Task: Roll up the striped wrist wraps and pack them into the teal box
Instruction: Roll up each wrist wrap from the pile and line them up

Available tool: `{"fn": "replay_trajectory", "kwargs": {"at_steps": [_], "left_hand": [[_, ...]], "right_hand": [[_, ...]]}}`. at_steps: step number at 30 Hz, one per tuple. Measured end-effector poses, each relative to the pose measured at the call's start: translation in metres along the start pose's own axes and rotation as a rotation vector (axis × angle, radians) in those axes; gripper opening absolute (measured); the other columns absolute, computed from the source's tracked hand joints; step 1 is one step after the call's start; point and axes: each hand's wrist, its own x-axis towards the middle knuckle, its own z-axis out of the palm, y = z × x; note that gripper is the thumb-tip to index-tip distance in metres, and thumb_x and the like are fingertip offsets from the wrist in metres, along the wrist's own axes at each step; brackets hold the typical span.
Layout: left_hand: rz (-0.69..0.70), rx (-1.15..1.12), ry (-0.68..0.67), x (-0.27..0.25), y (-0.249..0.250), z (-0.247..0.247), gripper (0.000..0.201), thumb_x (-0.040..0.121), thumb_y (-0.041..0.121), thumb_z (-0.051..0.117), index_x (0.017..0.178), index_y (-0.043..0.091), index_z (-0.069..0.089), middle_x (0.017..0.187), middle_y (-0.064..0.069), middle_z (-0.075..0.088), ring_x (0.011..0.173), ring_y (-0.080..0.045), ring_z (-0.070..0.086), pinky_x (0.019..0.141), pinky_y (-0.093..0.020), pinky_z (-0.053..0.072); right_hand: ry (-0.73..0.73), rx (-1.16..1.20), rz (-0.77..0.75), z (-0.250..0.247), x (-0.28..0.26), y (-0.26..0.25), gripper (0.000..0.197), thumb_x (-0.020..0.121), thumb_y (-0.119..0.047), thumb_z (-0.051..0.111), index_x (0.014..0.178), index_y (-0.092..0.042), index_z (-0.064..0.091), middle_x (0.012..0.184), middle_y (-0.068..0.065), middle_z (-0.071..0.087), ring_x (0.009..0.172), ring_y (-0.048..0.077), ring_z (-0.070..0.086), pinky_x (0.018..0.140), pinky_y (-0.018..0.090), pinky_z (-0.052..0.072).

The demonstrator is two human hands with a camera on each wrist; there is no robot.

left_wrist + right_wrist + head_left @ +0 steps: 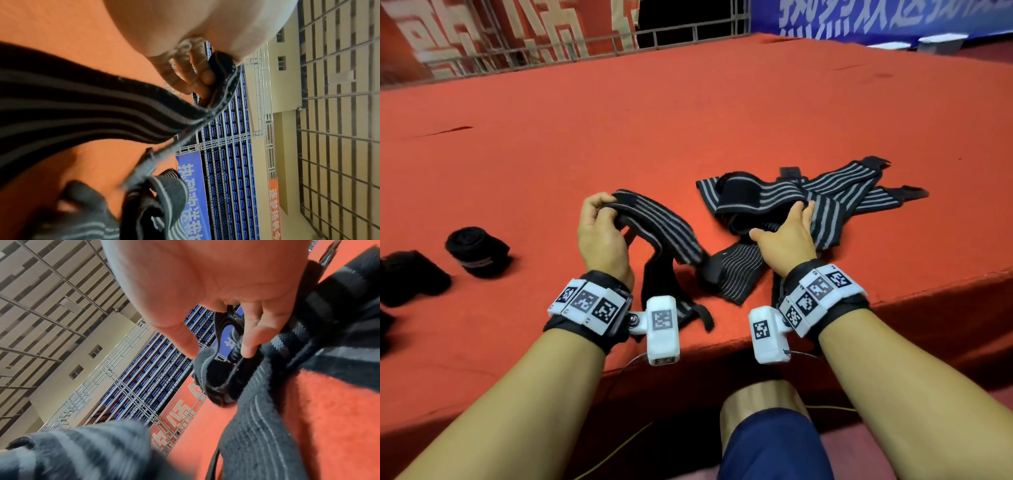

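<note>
My left hand [599, 219] is raised above the red table and pinches the end of a black wrist wrap with grey stripes [654, 226]; in the left wrist view its fingers [195, 76] curl round that wrap's end [224, 78]. The rest of the wrap hangs down to the table near the front edge. My right hand [789, 228] rests on a loose pile of striped wraps [825, 202] with fingers stretched forward; its fingertips [248, 350] touch a wrap [218, 374] in the right wrist view. No teal box is in view.
Two rolled black wraps [477, 251] [409, 277] stand at the left of the red table [688, 120]. A metal railing [551, 44] and banners run along the far edge. My knee [774, 442] is below the front edge.
</note>
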Motion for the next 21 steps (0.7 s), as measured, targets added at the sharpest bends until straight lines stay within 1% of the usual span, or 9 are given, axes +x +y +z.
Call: {"fn": "replay_trajectory", "kwargs": {"at_steps": [2, 5, 8, 10, 12, 14, 17, 19, 21], "left_hand": [[0.001, -0.022, 0.013, 0.002, 0.007, -0.007, 0.034, 0.091, -0.004, 0.038, 0.084, 0.024, 0.055, 0.076, 0.003, 0.058, 0.064, -0.01, 0.056, 0.054, -0.023, 0.046], [-0.001, -0.067, -0.007, 0.001, 0.014, -0.016, 0.029, 0.093, -0.004, 0.042, 0.087, 0.023, 0.052, 0.073, 0.005, 0.058, 0.06, -0.007, 0.057, 0.051, -0.021, 0.045], [0.0, -0.128, -0.045, 0.0, 0.021, -0.025, 0.028, 0.095, -0.002, 0.048, 0.088, 0.025, 0.049, 0.077, 0.004, 0.06, 0.062, -0.009, 0.059, 0.057, -0.023, 0.048], [-0.005, -0.131, -0.063, 0.0, 0.025, -0.031, 0.027, 0.096, 0.001, 0.052, 0.087, 0.026, 0.049, 0.076, 0.007, 0.06, 0.062, -0.008, 0.059, 0.06, -0.024, 0.049], [-0.01, -0.111, -0.07, -0.001, 0.03, -0.035, 0.026, 0.097, 0.004, 0.055, 0.086, 0.027, 0.049, 0.074, 0.009, 0.059, 0.062, -0.007, 0.057, 0.06, -0.024, 0.049], [-0.016, -0.105, -0.065, -0.002, 0.034, -0.04, 0.023, 0.097, 0.007, 0.056, 0.087, 0.027, 0.05, 0.072, 0.01, 0.058, 0.062, -0.008, 0.053, 0.06, -0.023, 0.047], [-0.014, -0.115, -0.072, -0.003, 0.043, -0.045, 0.017, 0.099, 0.012, 0.055, 0.09, 0.026, 0.052, 0.071, 0.009, 0.057, 0.064, -0.01, 0.05, 0.058, -0.022, 0.047], [0.001, -0.125, -0.088, -0.006, 0.05, -0.048, 0.014, 0.101, 0.014, 0.053, 0.093, 0.026, 0.054, 0.073, 0.007, 0.057, 0.066, -0.011, 0.052, 0.058, -0.022, 0.048], [0.021, -0.132, -0.094, -0.009, 0.058, -0.054, 0.012, 0.102, 0.016, 0.051, 0.095, 0.024, 0.055, 0.073, 0.007, 0.058, 0.066, -0.01, 0.054, 0.059, -0.023, 0.049]], "right_hand": [[0.013, -0.022, 0.008, 0.001, -0.001, -0.004, 0.091, 0.092, -0.028, 0.067, 0.159, -0.007, 0.01, 0.169, 0.006, -0.01, 0.15, 0.028, 0.024, 0.114, 0.035, 0.029], [0.024, -0.04, 0.026, 0.005, -0.008, -0.013, 0.072, 0.092, -0.03, 0.068, 0.152, -0.01, 0.033, 0.168, 0.011, 0.004, 0.145, 0.031, 0.033, 0.111, 0.036, 0.033], [0.024, -0.047, 0.003, 0.012, -0.017, -0.02, 0.06, 0.09, -0.03, 0.069, 0.144, -0.014, 0.048, 0.164, 0.012, 0.019, 0.14, 0.029, 0.04, 0.109, 0.033, 0.033], [0.036, -0.062, -0.074, 0.016, -0.026, -0.027, 0.045, 0.088, -0.031, 0.07, 0.129, -0.019, 0.059, 0.153, 0.011, 0.037, 0.129, 0.024, 0.047, 0.1, 0.029, 0.036], [0.025, -0.038, -0.187, 0.022, -0.038, -0.037, 0.034, 0.084, -0.035, 0.074, 0.114, -0.021, 0.065, 0.134, 0.007, 0.052, 0.118, 0.02, 0.052, 0.092, 0.027, 0.036], [-0.103, -0.02, -0.343, 0.029, -0.052, -0.05, 0.045, 0.079, -0.038, 0.08, 0.117, -0.021, 0.064, 0.128, 0.002, 0.059, 0.113, 0.018, 0.057, 0.096, 0.03, 0.043], [-0.398, -0.062, -0.529, 0.04, -0.071, -0.066, 0.086, 0.072, -0.037, 0.088, 0.145, -0.022, 0.045, 0.141, -0.001, 0.056, 0.126, 0.016, 0.054, 0.108, 0.034, 0.042], [-0.47, -0.093, -0.597, 0.05, -0.079, -0.069, 0.101, 0.07, -0.036, 0.09, 0.153, -0.023, 0.034, 0.144, -0.001, 0.055, 0.131, 0.015, 0.051, 0.11, 0.03, 0.038], [-0.453, -0.091, -0.604, 0.062, -0.086, -0.07, 0.1, 0.071, -0.034, 0.088, 0.153, -0.023, 0.032, 0.128, -0.003, 0.062, 0.123, 0.017, 0.056, 0.102, 0.027, 0.04]]}}
